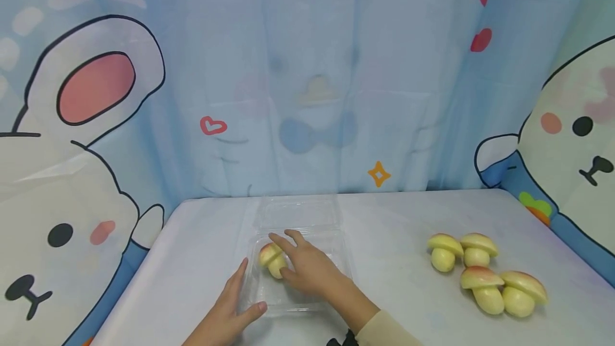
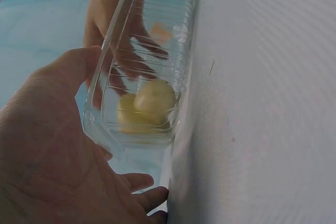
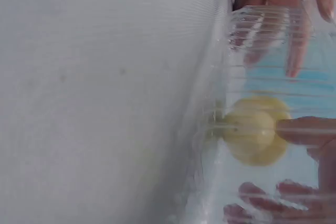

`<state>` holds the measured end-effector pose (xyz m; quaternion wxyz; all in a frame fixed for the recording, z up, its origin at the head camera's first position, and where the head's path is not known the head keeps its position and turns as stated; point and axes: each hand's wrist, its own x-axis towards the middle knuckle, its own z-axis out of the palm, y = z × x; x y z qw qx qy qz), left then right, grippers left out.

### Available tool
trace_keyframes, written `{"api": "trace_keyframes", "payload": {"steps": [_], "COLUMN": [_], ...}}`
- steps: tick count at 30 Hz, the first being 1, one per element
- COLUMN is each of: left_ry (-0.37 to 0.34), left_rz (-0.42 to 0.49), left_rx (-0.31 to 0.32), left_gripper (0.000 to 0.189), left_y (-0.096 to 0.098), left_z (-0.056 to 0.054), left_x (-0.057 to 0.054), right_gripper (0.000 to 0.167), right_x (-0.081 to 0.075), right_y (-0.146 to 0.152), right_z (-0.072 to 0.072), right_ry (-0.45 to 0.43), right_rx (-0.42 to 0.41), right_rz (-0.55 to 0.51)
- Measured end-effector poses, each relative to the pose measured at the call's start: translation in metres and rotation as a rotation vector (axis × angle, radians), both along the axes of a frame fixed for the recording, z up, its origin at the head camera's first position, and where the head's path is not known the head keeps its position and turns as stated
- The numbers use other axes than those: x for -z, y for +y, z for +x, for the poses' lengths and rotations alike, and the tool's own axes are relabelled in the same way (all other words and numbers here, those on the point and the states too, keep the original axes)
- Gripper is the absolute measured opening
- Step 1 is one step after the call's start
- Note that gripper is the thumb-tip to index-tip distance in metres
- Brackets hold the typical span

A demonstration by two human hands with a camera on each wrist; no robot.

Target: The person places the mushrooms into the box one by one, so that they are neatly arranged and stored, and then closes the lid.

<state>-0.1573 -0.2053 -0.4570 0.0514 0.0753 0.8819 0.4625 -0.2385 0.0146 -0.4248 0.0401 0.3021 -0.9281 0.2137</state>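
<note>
A clear plastic clamshell box [image 1: 298,298] lies on the table with its lid [image 1: 298,212] folded back. Inside, near the left wall, sits one toy mushroom [image 1: 274,267], pale yellow with a reddish-tinged cap; the right wrist view shows the same mushroom [image 3: 252,129] through the clear wall. My right hand [image 1: 307,266] reaches over the box, fingers spread, its thumb at the mushroom's stem. My left hand [image 1: 229,303] rests along the box's left side with fingers extended; in the left wrist view its thumb lies at the rim.
Several similar toy mushrooms [image 1: 482,287] stand grouped on the right of the white-covered table [image 1: 394,260]. Behind the table hangs a blue curtain [image 1: 312,68] printed with cartoon animals. A small black object [image 1: 343,339] shows at the bottom edge.
</note>
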Motion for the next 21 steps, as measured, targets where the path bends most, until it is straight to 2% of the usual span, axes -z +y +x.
{"api": "trace_keyframes", "payload": {"steps": [3, 8, 15, 21], "left_ry": [-0.008, -0.018, -0.043, -0.027], "left_rz": [-0.015, -0.035, -0.008, -0.017], "left_rx": [0.0, -0.004, -0.009, -0.006], "left_gripper": [0.101, 0.101, 0.101, 0.101], "left_y": [0.001, 0.0, 0.001, 0.002], "left_z": [-0.002, -0.002, -0.001, -0.001], "left_x": [0.001, 0.0, -0.002, -0.001], "right_gripper": [0.071, 0.071, 0.071, 0.07], "right_x": [0.0, 0.001, -0.002, -0.003], "right_y": [0.008, 0.016, 0.024, 0.029], "right_z": [0.001, 0.003, 0.007, 0.01], "right_ry": [-0.009, 0.036, 0.111, 0.165], "right_rx": [0.011, 0.018, 0.061, 0.088], "right_rz": [-0.044, -0.096, -0.186, -0.255]}}
